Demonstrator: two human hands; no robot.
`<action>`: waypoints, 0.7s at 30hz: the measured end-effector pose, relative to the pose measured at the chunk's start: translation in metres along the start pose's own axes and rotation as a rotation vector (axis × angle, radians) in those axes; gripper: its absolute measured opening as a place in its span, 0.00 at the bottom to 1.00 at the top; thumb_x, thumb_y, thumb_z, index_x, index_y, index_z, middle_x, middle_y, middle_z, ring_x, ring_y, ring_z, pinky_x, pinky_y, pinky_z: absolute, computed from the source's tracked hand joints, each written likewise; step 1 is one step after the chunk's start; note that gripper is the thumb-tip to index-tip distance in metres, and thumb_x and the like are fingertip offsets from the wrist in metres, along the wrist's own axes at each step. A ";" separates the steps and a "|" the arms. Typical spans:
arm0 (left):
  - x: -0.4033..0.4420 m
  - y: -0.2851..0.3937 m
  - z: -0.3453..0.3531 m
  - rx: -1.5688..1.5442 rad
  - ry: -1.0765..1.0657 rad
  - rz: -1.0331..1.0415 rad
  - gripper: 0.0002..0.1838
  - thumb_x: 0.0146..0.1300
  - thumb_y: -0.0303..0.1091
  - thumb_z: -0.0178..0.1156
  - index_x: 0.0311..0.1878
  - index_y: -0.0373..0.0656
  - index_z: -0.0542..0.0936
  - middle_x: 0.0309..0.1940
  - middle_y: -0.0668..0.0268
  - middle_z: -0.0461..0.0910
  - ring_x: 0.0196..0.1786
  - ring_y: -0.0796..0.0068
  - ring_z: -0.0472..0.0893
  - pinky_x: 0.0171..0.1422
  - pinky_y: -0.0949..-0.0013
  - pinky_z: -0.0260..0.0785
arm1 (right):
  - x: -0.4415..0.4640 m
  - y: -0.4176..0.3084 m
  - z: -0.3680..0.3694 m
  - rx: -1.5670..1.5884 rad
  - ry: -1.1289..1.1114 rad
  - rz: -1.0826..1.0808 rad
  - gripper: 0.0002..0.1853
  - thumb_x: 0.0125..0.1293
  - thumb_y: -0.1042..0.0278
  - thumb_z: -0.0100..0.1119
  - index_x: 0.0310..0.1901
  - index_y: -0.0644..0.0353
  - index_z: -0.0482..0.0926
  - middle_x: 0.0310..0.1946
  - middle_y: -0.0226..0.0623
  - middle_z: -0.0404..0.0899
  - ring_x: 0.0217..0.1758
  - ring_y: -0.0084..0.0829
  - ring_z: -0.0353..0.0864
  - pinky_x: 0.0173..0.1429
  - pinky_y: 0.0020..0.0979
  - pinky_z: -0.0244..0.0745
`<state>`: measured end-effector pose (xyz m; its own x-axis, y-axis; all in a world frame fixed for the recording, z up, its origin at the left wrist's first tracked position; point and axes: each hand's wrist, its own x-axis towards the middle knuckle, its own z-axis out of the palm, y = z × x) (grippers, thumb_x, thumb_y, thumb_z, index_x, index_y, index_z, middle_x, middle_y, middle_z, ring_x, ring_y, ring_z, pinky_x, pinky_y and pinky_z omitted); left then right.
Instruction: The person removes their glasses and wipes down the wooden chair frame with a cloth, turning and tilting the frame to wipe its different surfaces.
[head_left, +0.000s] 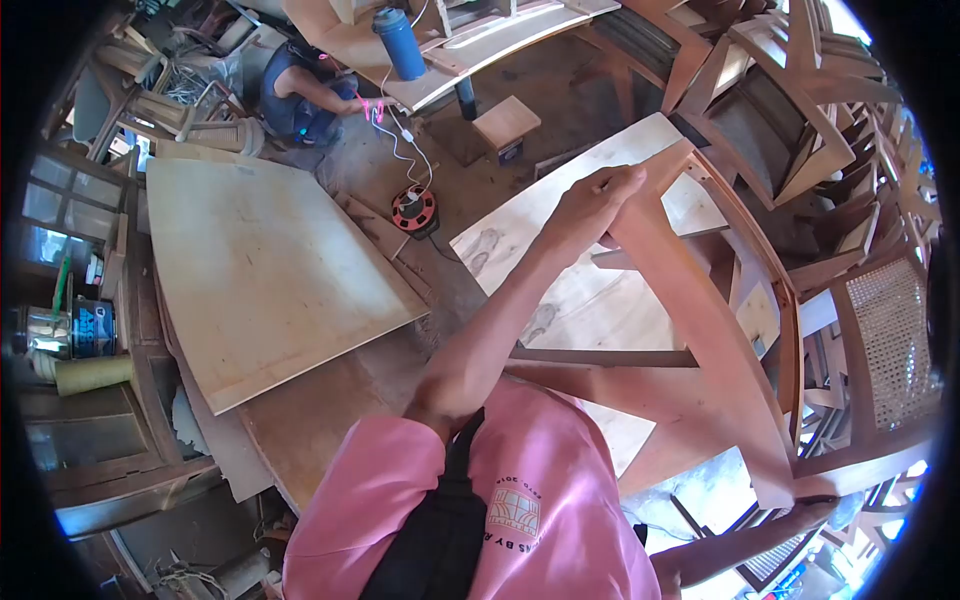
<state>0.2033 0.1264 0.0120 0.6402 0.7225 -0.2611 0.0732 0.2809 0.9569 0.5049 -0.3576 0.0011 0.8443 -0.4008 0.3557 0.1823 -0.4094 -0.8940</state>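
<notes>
In front of my pink shirt is a reddish-brown wooden chair frame (690, 310), tilted, with a wide flat side piece, crossbars and a curved outer rail. My left hand (598, 205) is closed around the end of the wide piece, near the frame's top corner. At the lower right, my right hand (812, 512) holds the opposite corner, its fingers partly hidden by the wood. Under and behind the frame lies a pale plywood sheet (560, 270).
Leaning at left is a large curved plywood panel (270, 270). An orange-black cable reel (414, 211) sits on the floor. Beyond it, a person (300, 95) crouches beside a workbench carrying a blue container (399, 45). Stacked chair frames (780, 120) crowd the right.
</notes>
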 end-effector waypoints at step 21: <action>0.019 -0.037 -0.034 -0.613 -0.220 0.088 0.43 0.64 0.69 0.35 0.68 0.39 0.61 0.67 0.56 0.61 0.68 0.60 0.62 0.69 0.57 0.56 | 0.026 0.004 -0.003 -0.036 0.092 0.079 0.30 0.69 0.47 0.35 0.58 0.68 0.69 0.53 0.51 0.71 0.52 0.42 0.73 0.56 0.41 0.69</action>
<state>0.1866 0.1509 -0.0323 0.7702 0.6314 -0.0907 -0.3942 0.5829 0.7106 0.5259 -0.3715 0.0074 0.8053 -0.5054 0.3099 0.0980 -0.4021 -0.9104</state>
